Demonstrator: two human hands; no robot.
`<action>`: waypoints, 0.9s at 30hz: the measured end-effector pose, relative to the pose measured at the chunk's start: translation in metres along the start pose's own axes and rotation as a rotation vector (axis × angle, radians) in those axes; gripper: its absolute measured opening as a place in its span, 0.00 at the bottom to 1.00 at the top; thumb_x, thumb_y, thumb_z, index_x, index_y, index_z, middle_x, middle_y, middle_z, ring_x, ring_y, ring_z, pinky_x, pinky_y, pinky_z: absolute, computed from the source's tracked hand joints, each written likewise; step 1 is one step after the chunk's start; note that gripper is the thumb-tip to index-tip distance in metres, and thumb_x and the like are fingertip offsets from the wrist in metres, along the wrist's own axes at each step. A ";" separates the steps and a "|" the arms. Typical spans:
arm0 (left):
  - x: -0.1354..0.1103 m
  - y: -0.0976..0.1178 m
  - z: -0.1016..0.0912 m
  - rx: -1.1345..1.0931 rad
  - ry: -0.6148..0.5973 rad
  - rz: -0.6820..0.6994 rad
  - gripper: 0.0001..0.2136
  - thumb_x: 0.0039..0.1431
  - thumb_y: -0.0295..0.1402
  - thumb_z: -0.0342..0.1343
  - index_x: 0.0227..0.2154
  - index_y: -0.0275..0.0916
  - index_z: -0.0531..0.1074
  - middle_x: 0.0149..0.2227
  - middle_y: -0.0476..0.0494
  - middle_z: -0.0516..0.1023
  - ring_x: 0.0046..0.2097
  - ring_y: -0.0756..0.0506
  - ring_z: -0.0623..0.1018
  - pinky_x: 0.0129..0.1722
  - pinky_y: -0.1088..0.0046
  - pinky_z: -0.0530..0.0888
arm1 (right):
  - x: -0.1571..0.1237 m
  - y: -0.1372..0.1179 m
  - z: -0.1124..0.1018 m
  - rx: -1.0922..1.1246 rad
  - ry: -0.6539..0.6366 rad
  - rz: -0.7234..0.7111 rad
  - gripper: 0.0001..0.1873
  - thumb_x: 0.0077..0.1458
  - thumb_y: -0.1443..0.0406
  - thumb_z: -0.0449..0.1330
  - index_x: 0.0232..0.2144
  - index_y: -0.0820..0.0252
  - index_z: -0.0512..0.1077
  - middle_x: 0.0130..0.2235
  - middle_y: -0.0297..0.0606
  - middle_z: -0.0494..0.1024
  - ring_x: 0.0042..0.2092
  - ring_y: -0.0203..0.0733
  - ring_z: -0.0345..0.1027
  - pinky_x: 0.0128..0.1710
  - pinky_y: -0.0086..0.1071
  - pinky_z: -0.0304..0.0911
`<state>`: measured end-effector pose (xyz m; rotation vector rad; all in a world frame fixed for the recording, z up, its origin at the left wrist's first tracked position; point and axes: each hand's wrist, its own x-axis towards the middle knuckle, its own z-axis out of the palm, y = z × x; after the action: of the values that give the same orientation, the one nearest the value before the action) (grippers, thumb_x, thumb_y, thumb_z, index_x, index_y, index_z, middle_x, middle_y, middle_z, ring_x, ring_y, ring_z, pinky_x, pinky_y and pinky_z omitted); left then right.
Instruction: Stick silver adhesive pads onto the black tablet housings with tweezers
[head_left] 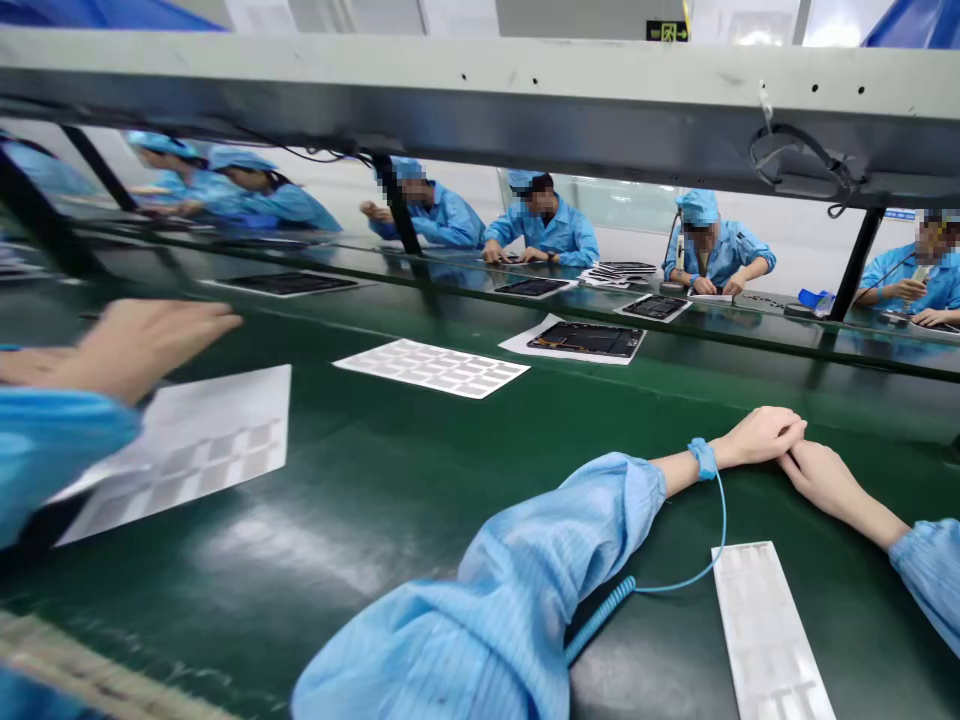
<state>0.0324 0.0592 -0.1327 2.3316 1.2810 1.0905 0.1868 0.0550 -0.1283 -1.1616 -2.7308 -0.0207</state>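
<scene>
My left hand (761,435) reaches out over the green work surface, a blue wrist strap (703,458) with a coiled cord around its wrist. Its fingers are curled and meet the fingertips of my right hand (829,478), which comes in from the right edge. Both hands look closed in a pinch; anything between the fingers is too small or hidden to make out. Just below them a long white sheet (765,625) with pale patches lies on the surface.
At left, a co-worker's blurred hand (142,345) is above a sheet with grey patches (225,440). Farther back are a sheet of labels (435,368) and a black panel (589,340) on white paper. A shelf beam (480,100) crosses overhead; several co-workers in blue sit opposite.
</scene>
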 end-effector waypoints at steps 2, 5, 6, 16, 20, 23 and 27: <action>-0.002 -0.001 0.000 0.023 -0.021 0.008 0.11 0.69 0.38 0.56 0.45 0.36 0.74 0.44 0.42 0.77 0.42 0.44 0.78 0.44 0.62 0.78 | 0.000 -0.001 -0.001 -0.010 -0.011 0.007 0.13 0.67 0.60 0.57 0.39 0.65 0.74 0.39 0.38 0.79 0.39 0.39 0.75 0.42 0.38 0.72; -0.004 -0.003 -0.001 0.060 -0.042 -0.001 0.12 0.69 0.39 0.56 0.46 0.36 0.73 0.45 0.42 0.77 0.42 0.44 0.79 0.43 0.62 0.79 | -0.002 -0.003 -0.003 -0.018 -0.027 0.010 0.12 0.67 0.60 0.57 0.40 0.65 0.74 0.41 0.39 0.79 0.41 0.39 0.75 0.44 0.39 0.72; -0.004 -0.004 -0.001 0.073 -0.048 -0.007 0.12 0.69 0.39 0.56 0.47 0.36 0.73 0.45 0.42 0.77 0.42 0.44 0.79 0.43 0.62 0.79 | -0.002 -0.004 -0.004 -0.019 -0.032 0.008 0.12 0.67 0.60 0.57 0.40 0.65 0.74 0.41 0.39 0.79 0.41 0.39 0.75 0.44 0.39 0.72; -0.004 0.006 0.002 0.214 -0.146 -0.070 0.11 0.69 0.38 0.57 0.47 0.36 0.73 0.47 0.41 0.76 0.43 0.44 0.78 0.44 0.62 0.79 | -0.003 -0.003 0.000 0.001 -0.018 0.002 0.12 0.67 0.62 0.55 0.39 0.64 0.75 0.41 0.41 0.81 0.42 0.42 0.77 0.45 0.39 0.71; -0.006 0.024 -0.004 0.319 -0.194 -0.140 0.09 0.69 0.35 0.56 0.45 0.35 0.74 0.43 0.43 0.78 0.42 0.45 0.79 0.44 0.62 0.79 | -0.006 0.008 0.010 0.040 0.016 -0.032 0.12 0.63 0.66 0.53 0.34 0.63 0.76 0.41 0.51 0.83 0.42 0.52 0.80 0.41 0.39 0.71; -0.006 0.031 -0.007 0.350 -0.222 -0.164 0.08 0.71 0.34 0.54 0.46 0.37 0.74 0.44 0.43 0.78 0.41 0.46 0.79 0.45 0.63 0.78 | -0.003 0.022 0.019 0.074 0.036 -0.061 0.16 0.61 0.62 0.50 0.29 0.60 0.75 0.37 0.53 0.83 0.38 0.58 0.80 0.34 0.41 0.71; -0.005 0.032 -0.009 0.341 -0.267 -0.160 0.09 0.70 0.35 0.54 0.47 0.34 0.73 0.42 0.44 0.78 0.41 0.45 0.79 0.44 0.61 0.78 | 0.000 0.032 0.025 0.115 0.037 -0.083 0.21 0.61 0.55 0.44 0.28 0.57 0.73 0.33 0.50 0.83 0.35 0.58 0.80 0.31 0.41 0.71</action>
<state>0.0434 0.0353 -0.1114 2.4492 1.6117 0.5211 0.2056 0.0792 -0.1544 -1.0074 -2.7060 0.1016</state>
